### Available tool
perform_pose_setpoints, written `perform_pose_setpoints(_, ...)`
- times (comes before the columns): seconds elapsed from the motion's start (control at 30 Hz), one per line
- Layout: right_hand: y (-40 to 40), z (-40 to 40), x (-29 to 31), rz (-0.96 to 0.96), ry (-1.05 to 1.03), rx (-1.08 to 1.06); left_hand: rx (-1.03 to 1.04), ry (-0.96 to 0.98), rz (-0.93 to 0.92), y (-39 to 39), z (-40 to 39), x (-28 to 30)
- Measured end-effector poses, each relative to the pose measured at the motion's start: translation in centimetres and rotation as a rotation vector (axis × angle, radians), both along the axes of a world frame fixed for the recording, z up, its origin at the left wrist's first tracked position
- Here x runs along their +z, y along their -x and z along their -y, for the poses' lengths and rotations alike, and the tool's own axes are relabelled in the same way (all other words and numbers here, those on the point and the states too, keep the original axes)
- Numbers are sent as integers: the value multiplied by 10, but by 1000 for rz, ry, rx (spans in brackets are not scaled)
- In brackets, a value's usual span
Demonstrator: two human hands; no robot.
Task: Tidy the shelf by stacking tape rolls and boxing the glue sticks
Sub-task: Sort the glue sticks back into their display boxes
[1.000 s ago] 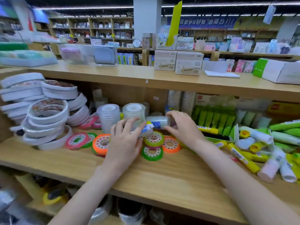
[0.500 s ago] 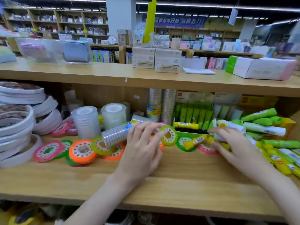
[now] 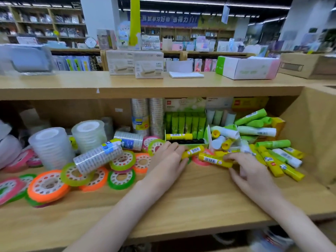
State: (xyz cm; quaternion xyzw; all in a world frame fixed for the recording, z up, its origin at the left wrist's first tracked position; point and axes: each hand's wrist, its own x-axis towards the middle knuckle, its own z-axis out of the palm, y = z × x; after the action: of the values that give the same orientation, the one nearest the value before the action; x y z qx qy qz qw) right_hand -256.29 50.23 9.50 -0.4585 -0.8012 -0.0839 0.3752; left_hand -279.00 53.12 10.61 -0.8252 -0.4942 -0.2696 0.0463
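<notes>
Head view: two loose yellow glue sticks on the shelf board [image 3: 181, 202], just in front of the green box [image 3: 205, 131]. Left hand [image 3: 169, 159] lies flat, fingers straight, tips touching the shorter stick [image 3: 193, 151]. Right hand [image 3: 252, 173] has curled fingers at the longer stick [image 3: 212, 159]; can't tell if it really pinches it. One more yellow stick [image 3: 179, 136] lies across the box's front slots. Sticks look light, rigid, smooth plastic, likely to roll; best taken across the barrel mid-length, thumb against fingers. More sticks are piled right [image 3: 276, 159]. Colored tape rolls [image 3: 48, 186] are scattered left, a clear tape sleeve [image 3: 99, 157] leaning on them.
</notes>
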Motion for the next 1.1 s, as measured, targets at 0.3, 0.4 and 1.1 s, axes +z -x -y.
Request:
perform_pose_setpoints(0.3, -5, -12, 29, -383, -185, -44, 41, -161, 373, 4, -12, 21)
perform_pose_setpoints(0.4, -4, -40, 39, -314, -116, -119, 50, -148, 355, -4, -14, 20)
perform_pose_setpoints(1.1, -55, 25, -8, -353, 63, -248, -65, -1, 63, -101, -63, 41)
